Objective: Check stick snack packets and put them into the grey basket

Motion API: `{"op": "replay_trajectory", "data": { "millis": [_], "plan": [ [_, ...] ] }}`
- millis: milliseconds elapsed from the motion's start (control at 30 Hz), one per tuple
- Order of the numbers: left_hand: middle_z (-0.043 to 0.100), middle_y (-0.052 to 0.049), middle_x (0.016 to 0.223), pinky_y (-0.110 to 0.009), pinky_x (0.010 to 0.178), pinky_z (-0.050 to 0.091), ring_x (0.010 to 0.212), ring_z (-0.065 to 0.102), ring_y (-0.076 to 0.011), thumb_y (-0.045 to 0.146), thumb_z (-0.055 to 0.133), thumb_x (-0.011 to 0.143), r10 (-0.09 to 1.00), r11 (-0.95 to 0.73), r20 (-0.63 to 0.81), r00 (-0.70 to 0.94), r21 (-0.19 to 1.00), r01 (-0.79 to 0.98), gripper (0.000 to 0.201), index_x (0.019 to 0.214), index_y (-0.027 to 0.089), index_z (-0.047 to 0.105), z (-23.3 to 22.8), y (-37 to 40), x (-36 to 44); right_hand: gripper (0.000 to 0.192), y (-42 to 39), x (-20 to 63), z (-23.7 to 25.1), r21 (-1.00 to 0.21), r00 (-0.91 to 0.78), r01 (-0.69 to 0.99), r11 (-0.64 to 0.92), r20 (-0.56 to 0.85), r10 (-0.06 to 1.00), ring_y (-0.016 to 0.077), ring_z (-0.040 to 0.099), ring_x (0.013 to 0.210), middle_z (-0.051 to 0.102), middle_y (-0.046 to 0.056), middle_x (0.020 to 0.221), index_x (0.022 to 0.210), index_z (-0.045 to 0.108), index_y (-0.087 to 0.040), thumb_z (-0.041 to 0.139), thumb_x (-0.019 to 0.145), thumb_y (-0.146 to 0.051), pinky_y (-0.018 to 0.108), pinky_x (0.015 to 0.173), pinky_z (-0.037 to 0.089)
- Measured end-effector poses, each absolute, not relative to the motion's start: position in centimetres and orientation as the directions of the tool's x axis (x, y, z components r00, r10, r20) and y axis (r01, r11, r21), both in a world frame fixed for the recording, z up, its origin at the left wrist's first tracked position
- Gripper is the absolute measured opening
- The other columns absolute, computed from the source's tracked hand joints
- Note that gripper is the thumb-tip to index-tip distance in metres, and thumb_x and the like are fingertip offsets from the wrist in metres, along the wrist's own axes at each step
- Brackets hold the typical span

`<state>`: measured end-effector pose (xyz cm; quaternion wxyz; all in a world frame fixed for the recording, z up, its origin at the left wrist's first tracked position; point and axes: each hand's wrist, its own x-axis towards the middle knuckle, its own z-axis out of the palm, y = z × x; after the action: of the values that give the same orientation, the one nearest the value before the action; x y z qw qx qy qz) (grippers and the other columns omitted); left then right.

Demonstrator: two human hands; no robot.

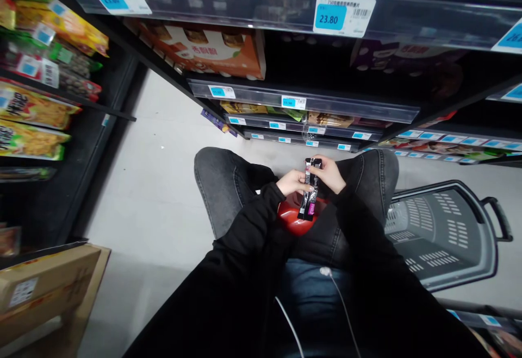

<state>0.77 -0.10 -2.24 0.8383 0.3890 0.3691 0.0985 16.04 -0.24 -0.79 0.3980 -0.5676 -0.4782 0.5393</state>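
Both hands hold a narrow black snack packet [309, 192] with a pink band near its lower end, upright between my knees. My left hand [292, 182] grips its left side near the middle. My right hand [328, 174] pinches the top end. Below the packet a red stool seat [290, 218] shows between my thighs. My sleeves are black and my trousers dark grey denim.
A grey plastic shopping basket [444, 233] stands on the floor at my right. Dark shelves with blue price tags [331, 17] and boxed snacks rise in front. Bagged snacks [30, 108] fill the left shelves. A cardboard box [44, 282] lies at lower left. The floor [155, 184] is pale.
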Motion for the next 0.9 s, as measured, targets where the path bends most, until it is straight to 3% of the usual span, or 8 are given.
{"op": "replay_trajectory", "data": {
  "millis": [233,433,567,667,767,900],
  "plan": [
    [0.066,-0.004,0.068,-0.022,0.058,0.049,0.060,0.062,-0.0122,0.026,0.079,0.051,0.469,0.654,-0.553,0.688,0.741,0.150,0.034,0.077,0.008,0.064,-2.2,-0.1,1.3,0.028,-0.4,16.0,-0.4,-0.937,0.106,0.192,-0.293,-0.277,0.955,0.0082,0.041,0.048,0.047,-0.004,0.049,0.055,0.054,-0.015,0.062,0.067,-0.039,0.022,0.048,0.031],
    [0.066,-0.004,0.068,-0.021,0.053,0.050,0.058,0.062,-0.0122,0.033,0.076,0.057,0.491,0.660,-0.549,0.677,0.741,0.123,0.035,0.079,0.009,0.062,-1.5,-0.6,1.9,0.034,-0.4,15.7,-0.5,-0.929,0.207,0.203,-0.310,-0.269,0.941,0.0105,0.047,0.050,0.052,-0.002,0.050,0.057,0.059,-0.015,0.056,0.071,-0.046,0.023,0.051,0.035],
    [0.065,-0.003,0.063,-0.023,0.049,0.050,0.053,0.062,-0.0132,0.039,0.073,0.058,0.592,0.674,-0.562,0.577,0.738,0.027,0.038,0.079,0.010,0.060,-1.8,-0.8,2.2,0.035,-0.2,15.7,-1.1,-0.951,0.121,0.180,-0.252,-0.233,0.965,0.0148,0.058,0.071,0.065,0.003,0.075,0.078,0.064,-0.017,0.047,0.078,-0.048,0.026,0.067,0.044],
    [0.065,-0.004,0.065,-0.026,0.053,0.052,0.056,0.062,-0.0146,0.040,0.072,0.059,0.704,0.651,-0.551,0.447,0.753,-0.097,0.038,0.080,0.009,0.062,-2.3,-0.2,2.0,0.035,-0.1,15.7,-1.9,-0.965,0.016,0.078,-0.251,-0.251,0.968,0.0156,0.060,0.082,0.065,0.003,0.088,0.094,0.060,-0.019,0.054,0.074,-0.046,0.029,0.077,0.046],
    [0.067,-0.005,0.068,-0.026,0.061,0.052,0.061,0.063,-0.0138,0.039,0.072,0.059,0.822,0.563,-0.502,0.270,0.787,-0.252,0.039,0.082,0.009,0.064,-2.6,0.7,1.4,0.036,-0.3,15.5,-2.4,-0.933,-0.130,0.030,-0.358,-0.359,0.924,0.0154,0.062,0.075,0.065,0.002,0.080,0.087,0.059,-0.017,0.068,0.062,-0.042,0.030,0.075,0.049],
    [0.068,-0.007,0.072,-0.028,0.061,0.052,0.063,0.064,-0.0152,0.038,0.072,0.058,0.839,0.542,-0.516,0.173,0.767,-0.344,0.043,0.089,0.008,0.064,-2.6,1.4,0.7,0.035,-0.8,15.3,-2.2,-0.865,-0.296,-0.047,-0.499,-0.465,0.834,0.0156,0.064,0.064,0.065,0.002,0.078,0.090,0.057,-0.017,0.067,0.064,-0.039,0.031,0.062,0.054]
  ]
}}
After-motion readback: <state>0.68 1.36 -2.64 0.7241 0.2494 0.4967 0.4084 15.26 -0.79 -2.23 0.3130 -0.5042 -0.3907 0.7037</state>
